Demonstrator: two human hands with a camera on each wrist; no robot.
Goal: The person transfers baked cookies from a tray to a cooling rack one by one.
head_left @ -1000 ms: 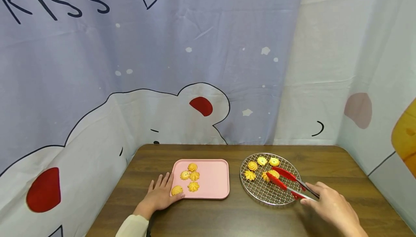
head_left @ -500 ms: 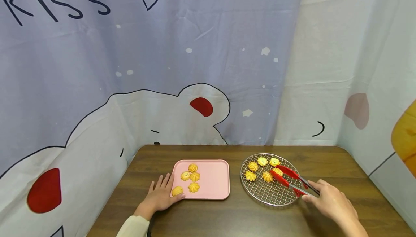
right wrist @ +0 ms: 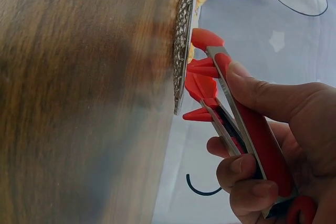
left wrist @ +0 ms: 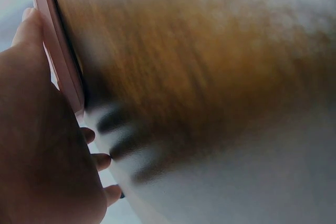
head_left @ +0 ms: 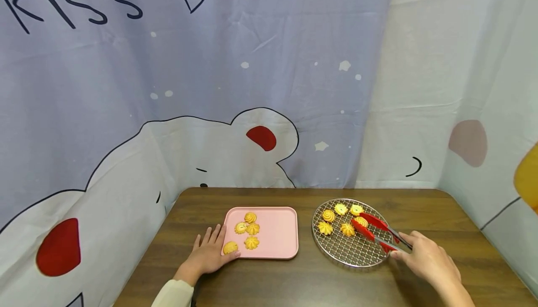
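My right hand [head_left: 428, 258] grips a pair of tongs [right wrist: 257, 135] with red tips and a steel and red handle. The tong tips stand apart on either side of a swirled golden cookie [head_left: 361, 222] on the round wire rack [head_left: 357, 253]; I cannot tell whether both touch it. Beside that cookie lies a star-shaped cookie [head_left: 347, 229]. My left hand [head_left: 208, 253] has its fingers straight and spread on the table at the left edge of the pink tray [head_left: 277, 232]. Its thumb lies along the tray's near left corner, close to a round cookie [head_left: 230, 247].
Several more cookies [head_left: 251, 242] lie in the left half of the tray. On the rack's far left part sit others, among them a swirled cookie [head_left: 328, 216]. Both stand on a brown wooden table [head_left: 260, 283]. A printed curtain [head_left: 260, 82] hangs behind its far edge.
The right hand has shifted the tongs slightly to the right, and the swirled cookie between their tips now lies apart from the star-shaped one. The left hand stays in place.
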